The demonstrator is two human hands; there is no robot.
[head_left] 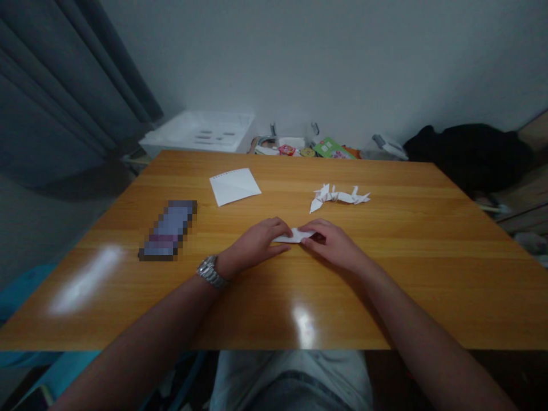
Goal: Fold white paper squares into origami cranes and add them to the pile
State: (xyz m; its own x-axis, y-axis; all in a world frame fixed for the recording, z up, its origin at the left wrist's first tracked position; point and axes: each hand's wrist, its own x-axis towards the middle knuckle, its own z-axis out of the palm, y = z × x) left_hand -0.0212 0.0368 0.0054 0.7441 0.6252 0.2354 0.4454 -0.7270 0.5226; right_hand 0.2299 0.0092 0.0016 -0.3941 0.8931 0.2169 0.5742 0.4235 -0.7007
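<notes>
"Where's the paper now?"

"The folded paper strip (295,235) is low over the wooden table (406,297), between the two hands, just in front of the person. The left hand (269,237) has its fingertips on top of one end and its thumb along the near edge; the right hand (330,242) pinches the other end between thumb and fingers."

"Does it look hard to handle?"

"Hardly any weight, I'd say. The layers should make it stiffer than that loose notebook sheet (235,188) with the punched edge, but it would still crease or tear if yanked. I don't expect it to slip much. The two ends seem the right places to hold, leaving the middle uncrushed."

"And the origami figures (340,197) beyond the right hand?"

"Fragile, with those thin points; I'd lift them by a thicker body part."

"What about the containers behind?"

"At the back left there's a white plastic tray (194,127) with slots in its surface. Next to it, a clear bin, I think, though the table's edge hides most of it. Around there I make out a red packet (286,150) and a green booklet (331,148); the rest is too small to tell."
</notes>
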